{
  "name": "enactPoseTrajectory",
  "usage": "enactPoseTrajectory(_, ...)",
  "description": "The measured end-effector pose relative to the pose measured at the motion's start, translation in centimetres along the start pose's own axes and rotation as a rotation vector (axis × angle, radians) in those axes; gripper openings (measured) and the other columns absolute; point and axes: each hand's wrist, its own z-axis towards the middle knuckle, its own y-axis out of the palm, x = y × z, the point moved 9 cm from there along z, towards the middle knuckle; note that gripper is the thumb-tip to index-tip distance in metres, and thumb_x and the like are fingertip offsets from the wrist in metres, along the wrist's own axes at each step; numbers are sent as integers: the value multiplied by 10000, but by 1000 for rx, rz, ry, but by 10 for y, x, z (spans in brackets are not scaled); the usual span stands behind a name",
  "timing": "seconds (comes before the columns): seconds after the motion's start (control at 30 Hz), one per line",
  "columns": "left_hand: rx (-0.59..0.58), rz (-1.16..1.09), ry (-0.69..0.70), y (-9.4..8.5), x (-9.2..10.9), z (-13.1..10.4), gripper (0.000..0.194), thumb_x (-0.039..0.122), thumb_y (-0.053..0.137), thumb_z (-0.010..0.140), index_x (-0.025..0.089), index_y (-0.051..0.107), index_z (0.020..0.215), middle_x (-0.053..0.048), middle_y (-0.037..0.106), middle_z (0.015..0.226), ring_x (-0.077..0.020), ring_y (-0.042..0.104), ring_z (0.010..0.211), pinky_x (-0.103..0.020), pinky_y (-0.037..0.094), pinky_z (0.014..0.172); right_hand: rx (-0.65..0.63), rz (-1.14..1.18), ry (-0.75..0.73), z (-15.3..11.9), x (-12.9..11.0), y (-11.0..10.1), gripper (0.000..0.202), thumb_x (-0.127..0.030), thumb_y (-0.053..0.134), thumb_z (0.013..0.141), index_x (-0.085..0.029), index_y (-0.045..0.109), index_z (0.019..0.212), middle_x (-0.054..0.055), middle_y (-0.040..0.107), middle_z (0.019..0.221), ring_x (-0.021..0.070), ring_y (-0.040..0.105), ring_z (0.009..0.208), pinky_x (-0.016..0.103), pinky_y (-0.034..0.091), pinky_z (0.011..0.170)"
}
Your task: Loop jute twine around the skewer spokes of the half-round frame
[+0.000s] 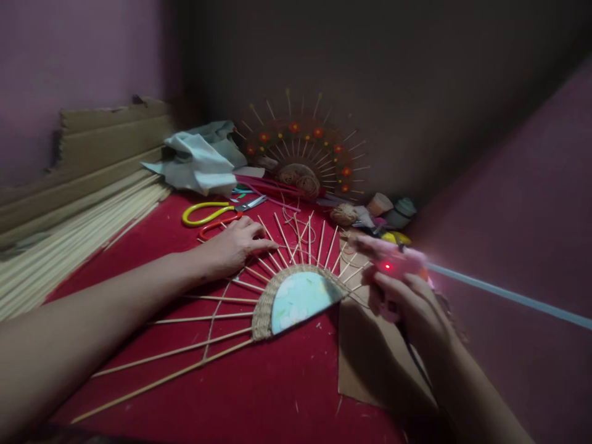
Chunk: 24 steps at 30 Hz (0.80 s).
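Note:
A half-round fan frame [266, 311] of thin sticks lies on the red surface. Woven cord borders its pale blue, flower-patterned centre [300, 299]. My left hand [240, 246] rests over the upper-left sticks, thumb and forefinger closed on thin twine [213, 317] that crosses the sticks. The exact grip at the fingertips is small and partly hidden. My right hand [416, 302] is wrapped round a pink glue gun [400, 262] with a red light glowing. A long pale glue stick [509, 296] extends from its back. The gun's nozzle is blurred, above the fan's right-hand sticks.
Scissors [208, 213] with yellow and red handles lie beyond my left hand. Loose sticks [87, 228] and cardboard [111, 139] fill the left side. A pale cloth [198, 163], a twine ball [345, 214] and a flower-decorated fan [296, 132] stand behind. Brown board [361, 364] lies under my right hand.

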Motion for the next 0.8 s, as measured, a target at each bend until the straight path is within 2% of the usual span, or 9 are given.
enactPoseTrajectory(0.03, -3, -1, -2, 0, 0, 0, 386, 171, 359, 932, 294, 630, 1177, -101, 566, 983, -210, 421, 881, -354, 365, 783, 42, -1, 14, 12, -11, 1, 457, -435, 296, 890, -207, 582, 616, 70, 609, 601, 186, 583, 606, 265, 467, 572)
enactPoseTrajectory(0.13, 9, -3, -7, -1, 0, -1, 378, 183, 367, 934, 309, 624, 1181, -94, 564, 981, -209, 422, 889, -350, 364, 791, 119, -150, 16, 36, -37, 7, 408, -434, 403, 863, -212, 543, 550, 52, 592, 580, 178, 556, 592, 251, 445, 538)
enactPoseTrajectory(0.23, 14, -5, -8, -1, 1, -1, 372, 183, 372, 932, 300, 626, 1177, -95, 560, 990, -207, 425, 902, -346, 362, 797, 131, -312, 9, 45, -44, 15, 398, -432, 445, 850, -210, 576, 547, 42, 573, 550, 171, 525, 549, 250, 422, 496)
enactPoseTrajectory(0.3, 21, -22, -9, -2, 2, -2, 365, 201, 365, 937, 286, 634, 1168, -100, 560, 986, -209, 428, 897, -346, 365, 792, 161, -326, -10, 46, -42, 15, 389, -435, 445, 845, -216, 604, 566, 39, 572, 533, 174, 522, 527, 254, 416, 478)
enactPoseTrajectory(0.4, 30, -39, -14, -3, 3, -2, 368, 215, 354, 940, 289, 633, 1168, -102, 564, 986, -209, 434, 884, -346, 370, 788, 148, -307, -36, 47, -38, 16, 352, -437, 440, 845, -221, 673, 693, 57, 614, 596, 215, 579, 613, 275, 439, 515)
enactPoseTrajectory(0.47, 29, -32, -18, -2, 2, -2, 370, 213, 357, 938, 302, 624, 1178, -98, 562, 995, -212, 436, 893, -351, 370, 797, 112, -307, -38, 49, -37, 19, 338, -426, 433, 851, -224, 703, 858, 72, 647, 688, 249, 606, 715, 300, 464, 576)
enactPoseTrajectory(0.6, 35, -40, -24, -1, 1, -3, 366, 211, 372, 933, 323, 618, 1180, -86, 559, 990, -205, 442, 882, -356, 375, 804, 47, -256, -90, 55, -44, 27, 409, -365, 409, 861, -238, 619, 1188, 75, 682, 863, 263, 617, 844, 328, 486, 675)
enactPoseTrajectory(0.7, 43, -55, -20, -2, 1, -3, 361, 234, 367, 935, 317, 629, 1168, -91, 558, 986, -208, 446, 878, -368, 388, 802, 65, -248, -156, 55, -51, 28, 420, -351, 406, 872, -264, 591, 1238, 57, 693, 932, 256, 622, 876, 315, 489, 680)
enactPoseTrajectory(0.8, 46, -52, -15, -2, 1, -3, 370, 245, 353, 938, 304, 631, 1175, -96, 551, 974, -210, 449, 877, -387, 405, 799, 64, -243, -135, 55, -46, 30, 412, -375, 414, 880, -269, 602, 1231, 49, 697, 845, 239, 633, 779, 300, 488, 622)
